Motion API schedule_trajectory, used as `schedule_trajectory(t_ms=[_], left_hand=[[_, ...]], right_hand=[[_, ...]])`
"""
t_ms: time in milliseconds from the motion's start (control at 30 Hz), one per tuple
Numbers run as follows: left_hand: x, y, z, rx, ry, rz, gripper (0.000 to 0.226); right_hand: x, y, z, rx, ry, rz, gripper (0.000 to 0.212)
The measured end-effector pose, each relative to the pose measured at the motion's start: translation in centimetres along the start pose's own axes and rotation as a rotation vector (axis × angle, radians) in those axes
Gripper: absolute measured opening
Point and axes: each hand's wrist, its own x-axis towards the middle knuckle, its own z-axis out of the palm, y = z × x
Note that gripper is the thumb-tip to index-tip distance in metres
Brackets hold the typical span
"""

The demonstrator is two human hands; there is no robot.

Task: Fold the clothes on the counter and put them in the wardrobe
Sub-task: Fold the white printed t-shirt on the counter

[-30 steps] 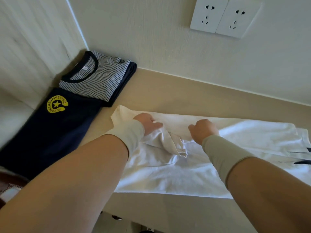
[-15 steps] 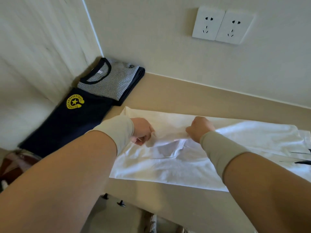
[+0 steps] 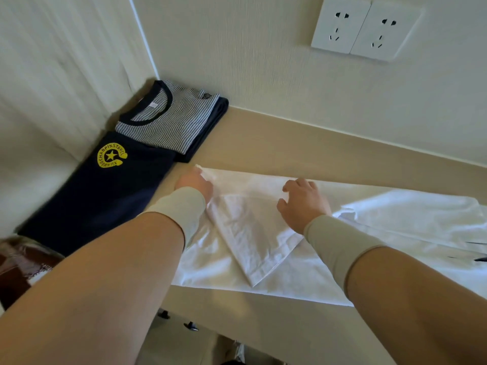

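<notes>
Your white garment (image 3: 329,248) lies flat on the beige counter (image 3: 303,143), its long axis running left to right along the counter, roughly parallel to the back wall; its left end sits near the folded clothes in the corner and its right end runs out of view. A folded-over flap of it (probably a sleeve) (image 3: 253,241) lies on top near the left end, tapering to a point that aims toward the counter's front edge.

Your left hand (image 3: 193,184) is at the far left corner of the garment, fingers curled onto the cloth edge; it appears to pinch the fabric there, though the fingertips are mostly hidden behind the hand. Your right hand (image 3: 303,204) rests on the cloth just right of the flap's top, fingers spread and bent only lightly, pressing down rather than gripping. Both wrists wear pale sleeve cuffs.

In the left corner against the wall, a folded striped shirt (image 3: 171,119) with a dark collar lies on a dark folded layer, and a navy garment (image 3: 100,196) with a yellow star emblem lies just in front of it, touching it. Two white wall sockets (image 3: 366,27) sit on the wall above the counter.
</notes>
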Motion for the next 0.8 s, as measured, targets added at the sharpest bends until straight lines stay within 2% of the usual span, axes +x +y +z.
schedule_trajectory(t_ms=[100,267,400,467,567,600,667,733,800], left_hand=[[1.7,-0.3,0.4,-0.141,0.011,-0.073,0.043],[3.4,-0.2,0.3,-0.360,0.068,-0.052,0.041],[4.7,0.2,0.6,-0.462,-0.047,-0.022,0.051],[5.2,0.3,0.9,-0.523,0.018,0.019,0.043],[6.5,-0.2,0.2,-0.710,0.225,-0.075,0.033],[6.9,-0.4,0.0,-0.690,0.262,-0.109,0.032],[7.6,-0.9,0.1,-0.439,0.221,-0.091,0.030],[7.1,-0.7,0.6,-0.139,0.193,-0.029,0.028],[6.1,0.3,1.4,0.001,0.273,0.116,0.029]], right_hand=[[0.7,-0.1,1.1,-0.023,-0.106,0.025,0.046],[1.7,0.5,2.4,-0.066,-0.162,0.150,0.051],[2.4,0.2,3.3,-0.049,-0.206,0.228,0.054],[2.7,-0.1,3.5,-0.061,-0.220,0.244,0.056],[2.9,-0.3,3.8,-0.079,-0.246,0.266,0.064],[3.0,-0.3,3.9,-0.086,-0.258,0.271,0.066],[3.3,-0.5,3.9,-0.086,-0.283,0.282,0.070],[3.7,-0.7,3.6,-0.078,-0.310,0.302,0.073],[4.4,-0.5,3.4,-0.063,-0.337,0.317,0.074]])
